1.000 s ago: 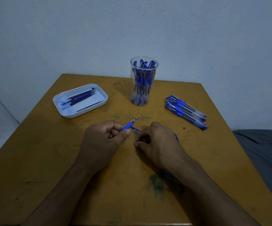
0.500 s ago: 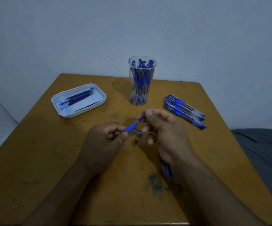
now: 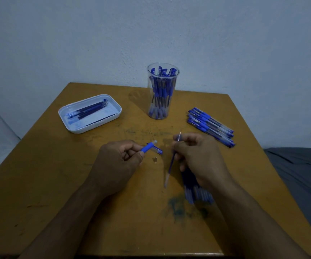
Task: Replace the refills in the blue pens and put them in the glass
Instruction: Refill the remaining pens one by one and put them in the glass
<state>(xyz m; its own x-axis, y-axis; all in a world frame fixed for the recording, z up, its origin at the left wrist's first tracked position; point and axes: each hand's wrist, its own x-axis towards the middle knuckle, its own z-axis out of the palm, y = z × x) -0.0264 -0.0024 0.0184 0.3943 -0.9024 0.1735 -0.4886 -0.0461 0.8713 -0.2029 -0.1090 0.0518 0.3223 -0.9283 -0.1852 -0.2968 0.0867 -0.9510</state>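
My left hand grips a blue pen barrel by its rubber grip, open end pointing up and right. My right hand pinches a thin refill, held apart from the barrel with its metal tip up and its tail hanging toward the table. A small metal pen tip lies on the table between the hands, beside a pen cap. A clear glass with several blue pens stands at the back centre. A white tray of refills sits at the back left.
A pile of blue pens lies right of the glass. Several more pens, blurred, lie under my right wrist. The wooden table ends at a wall behind; a grey cloth lies off the right edge.
My right hand has drawn the refill out of the barrel and moved right with it. The left hand holds the barrel in nearly the same place.
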